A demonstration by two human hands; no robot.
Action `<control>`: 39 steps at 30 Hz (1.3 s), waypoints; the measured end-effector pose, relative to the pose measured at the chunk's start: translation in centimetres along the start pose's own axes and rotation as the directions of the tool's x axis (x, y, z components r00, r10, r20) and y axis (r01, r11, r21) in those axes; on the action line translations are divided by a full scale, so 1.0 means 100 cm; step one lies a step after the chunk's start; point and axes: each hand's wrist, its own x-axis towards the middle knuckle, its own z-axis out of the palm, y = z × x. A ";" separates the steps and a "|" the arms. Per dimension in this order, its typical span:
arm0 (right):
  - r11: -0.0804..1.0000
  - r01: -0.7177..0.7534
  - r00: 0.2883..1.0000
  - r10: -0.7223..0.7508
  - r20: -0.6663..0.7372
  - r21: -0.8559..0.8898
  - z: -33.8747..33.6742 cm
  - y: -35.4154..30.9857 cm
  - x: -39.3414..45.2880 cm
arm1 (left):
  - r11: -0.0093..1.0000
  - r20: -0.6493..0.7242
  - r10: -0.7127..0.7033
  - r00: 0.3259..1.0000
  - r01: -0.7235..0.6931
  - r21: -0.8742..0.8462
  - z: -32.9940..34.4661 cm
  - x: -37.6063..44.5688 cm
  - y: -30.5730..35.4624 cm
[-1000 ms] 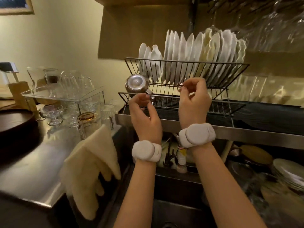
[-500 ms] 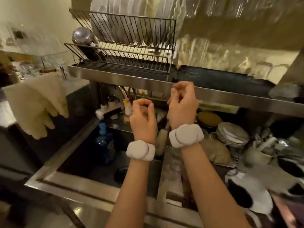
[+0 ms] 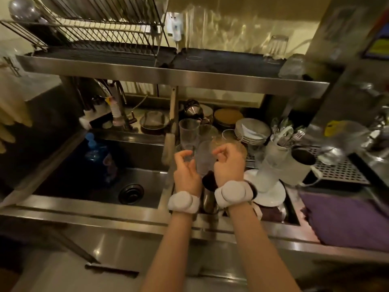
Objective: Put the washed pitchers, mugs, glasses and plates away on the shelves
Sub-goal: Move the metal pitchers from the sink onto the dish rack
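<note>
Two bare hands hover over washed dishes beside a steel sink.

From left: a smooth, rectangular sink basin [image 3: 101, 180]; the left hand [image 3: 186, 171], then the right hand [image 3: 228, 163], fingers loosely curled and holding nothing, flanking a ribbed clear glass [image 3: 205, 159]; stacked round white plates [image 3: 252, 129] lie behind on the bench.

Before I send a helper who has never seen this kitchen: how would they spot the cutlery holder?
Look under the steel shelf, right of the sink. On a white plate stands a white holder, the only vessel with forks sticking out.
</note>
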 end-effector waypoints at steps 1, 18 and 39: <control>0.999 -0.046 0.999 0.046 0.022 -0.006 -0.002 0.009 -0.007 | 0.999 0.008 -0.041 0.999 0.041 0.022 0.003 -0.007 -0.008; 0.895 -0.423 0.880 0.442 0.171 -0.139 -0.007 0.076 -0.069 | 0.979 0.356 -0.193 0.914 0.155 0.131 0.028 -0.047 -0.057; 0.822 -0.560 0.820 0.568 0.069 -0.101 0.000 0.101 -0.081 | 0.965 0.314 -0.187 0.931 0.114 0.237 0.026 -0.031 -0.047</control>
